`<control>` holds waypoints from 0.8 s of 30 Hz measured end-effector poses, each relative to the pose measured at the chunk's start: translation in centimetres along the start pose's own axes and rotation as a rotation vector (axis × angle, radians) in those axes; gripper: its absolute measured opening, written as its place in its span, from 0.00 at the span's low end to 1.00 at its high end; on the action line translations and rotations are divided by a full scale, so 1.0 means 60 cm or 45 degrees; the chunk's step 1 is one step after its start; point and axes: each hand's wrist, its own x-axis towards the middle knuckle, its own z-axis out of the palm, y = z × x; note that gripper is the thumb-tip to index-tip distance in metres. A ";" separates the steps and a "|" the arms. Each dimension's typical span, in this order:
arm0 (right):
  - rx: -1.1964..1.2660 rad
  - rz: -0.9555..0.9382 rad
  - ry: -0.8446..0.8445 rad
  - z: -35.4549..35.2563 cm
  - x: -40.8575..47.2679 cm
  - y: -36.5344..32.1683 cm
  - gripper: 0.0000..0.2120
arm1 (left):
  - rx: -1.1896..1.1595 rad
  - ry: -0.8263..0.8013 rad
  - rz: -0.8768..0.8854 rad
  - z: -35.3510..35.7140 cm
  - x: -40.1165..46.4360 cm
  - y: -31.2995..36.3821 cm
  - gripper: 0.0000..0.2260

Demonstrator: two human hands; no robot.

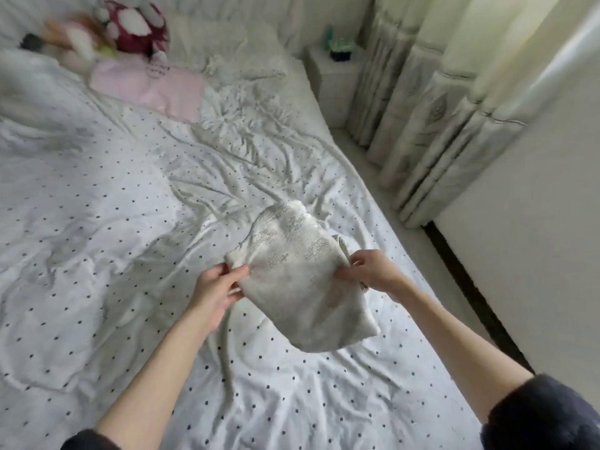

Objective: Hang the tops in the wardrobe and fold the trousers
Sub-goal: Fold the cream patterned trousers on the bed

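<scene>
Head view: left hand [218, 289], right hand [373, 269] each pinch-grip soft folded cream knit garment [302, 287] above wrinkled dotted sheet [97, 254].

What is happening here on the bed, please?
A person stands at a bed with a dotted sheet and holds a pale patterned garment above it. The left hand pinches one edge and the right hand pinches the opposite edge, so it seems partly folded. A pink garment lies further up the bed, near some soft toys.
</scene>
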 end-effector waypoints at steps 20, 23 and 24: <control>0.880 0.816 1.392 0.050 -0.908 0.349 0.10 | 0.683 -1.759 0.050 0.437 -0.544 -0.175 0.07; 0.960 0.958 1.559 0.143 -1.063 0.341 0.09 | 0.728 -1.998 0.000 0.416 -0.686 -0.237 0.05; 0.977 0.997 1.621 0.172 -1.111 0.334 0.09 | 0.741 -2.072 -0.026 0.408 -0.730 -0.258 0.05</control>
